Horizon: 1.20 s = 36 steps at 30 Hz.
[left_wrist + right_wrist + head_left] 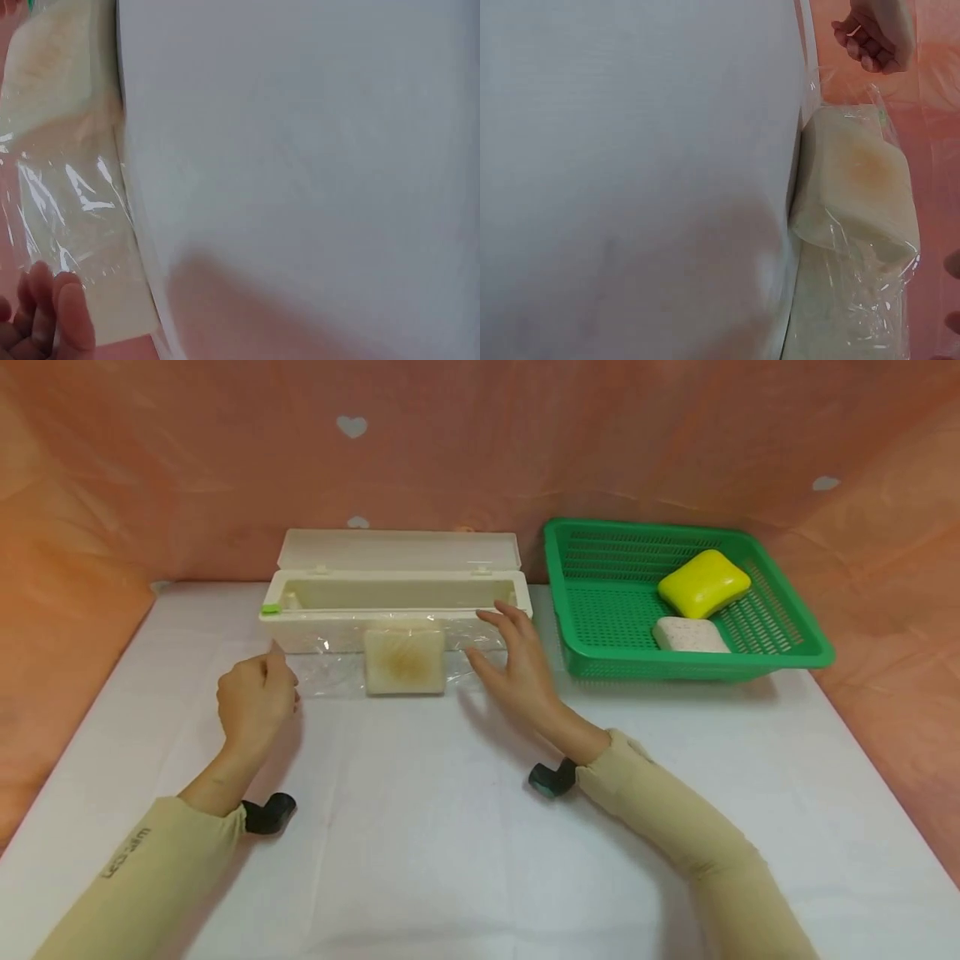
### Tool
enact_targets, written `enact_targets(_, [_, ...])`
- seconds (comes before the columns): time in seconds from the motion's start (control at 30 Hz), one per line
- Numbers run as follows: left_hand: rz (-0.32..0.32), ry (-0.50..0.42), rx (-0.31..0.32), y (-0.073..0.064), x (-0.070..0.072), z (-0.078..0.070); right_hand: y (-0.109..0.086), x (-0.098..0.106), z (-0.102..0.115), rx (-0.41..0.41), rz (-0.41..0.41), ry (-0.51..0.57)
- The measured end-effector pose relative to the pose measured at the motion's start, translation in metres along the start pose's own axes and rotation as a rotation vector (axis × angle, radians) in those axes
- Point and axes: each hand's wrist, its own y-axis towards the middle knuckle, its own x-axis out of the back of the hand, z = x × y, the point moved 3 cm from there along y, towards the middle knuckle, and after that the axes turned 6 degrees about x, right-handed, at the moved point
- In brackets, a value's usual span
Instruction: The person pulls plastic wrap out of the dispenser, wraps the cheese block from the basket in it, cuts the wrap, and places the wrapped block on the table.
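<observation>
A pale, bread-like slab (405, 662) with a browned middle stands against the front of a white lidded box (337, 633). Clear plastic film (330, 672) covers the slab and spreads to both sides of it. My left hand (257, 695) is beside the film's left end, fingers loosely curled; the right wrist view shows nothing in that left hand (876, 37). On the other side, my right hand (517, 664) hovers over the film's right part with its fingers spread and apart, holding nothing. Only fingertips (952, 322) of it show in its own wrist view.
The box's lid (397, 550) is raised at the back, and a small green tab (271, 609) sits at its left corner. At the right stands a green basket (750, 660) holding a yellow bar (705, 583) and a whitish speckled block (690, 635). Pinkish cloth rises behind the white table (420, 827).
</observation>
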Motion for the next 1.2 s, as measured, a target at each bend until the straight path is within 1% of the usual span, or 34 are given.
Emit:
enact_targets(0.17, [0.092, 0.065, -0.036, -0.007, -0.006, -0.004, 0.008, -0.008, 0.001, 0.002, 0.035, -0.011])
enact_targets(0.23, [0.152, 0.065, -0.039, -0.011, -0.009, -0.007, 0.01, -0.01, 0.002, 0.015, 0.042, -0.021])
enact_targets(0.27, [0.193, 0.056, -0.029, -0.013, -0.011, -0.008, 0.011, -0.011, 0.003, 0.025, 0.043, -0.024])
enact_targets(0.33, [0.283, 0.017, 0.0, -0.017, -0.015, -0.011, 0.014, -0.014, 0.004, 0.054, 0.033, -0.039])
enact_targets(0.47, [0.47, -0.121, 0.074, -0.025, -0.023, -0.017, 0.019, -0.019, 0.008, 0.127, 0.03, -0.081])
enact_targets(0.53, [0.543, -0.186, 0.111, -0.029, -0.029, -0.02, 0.022, -0.022, 0.01, 0.167, 0.043, -0.112])
enact_targets(0.6, [0.595, -0.226, 0.137, -0.032, -0.034, -0.022, 0.025, -0.025, 0.013, 0.206, 0.054, -0.141])
enact_targets(0.7, [0.65, -0.288, 0.179, -0.036, -0.041, -0.025, 0.028, -0.03, 0.016, 0.234, 0.074, -0.179])
enact_targets(0.77, [0.681, -0.338, 0.214, -0.039, -0.045, -0.028, 0.03, -0.033, 0.018, 0.239, 0.094, -0.196])
enact_targets(0.83, [0.703, -0.387, 0.249, -0.041, -0.048, -0.029, 0.033, -0.037, 0.02, 0.234, 0.126, -0.216])
enact_targets(0.97, [0.736, -0.472, 0.292, -0.044, -0.053, -0.031, 0.037, -0.043, 0.022, 0.215, 0.182, -0.261])
enact_targets(1.1, [0.75, -0.541, 0.309, -0.046, -0.056, -0.032, 0.041, -0.049, 0.023, 0.216, 0.208, -0.306])
enact_targets(1.2, [0.753, -0.567, 0.307, -0.047, -0.058, -0.032, 0.042, -0.051, 0.022, 0.223, 0.211, -0.333])
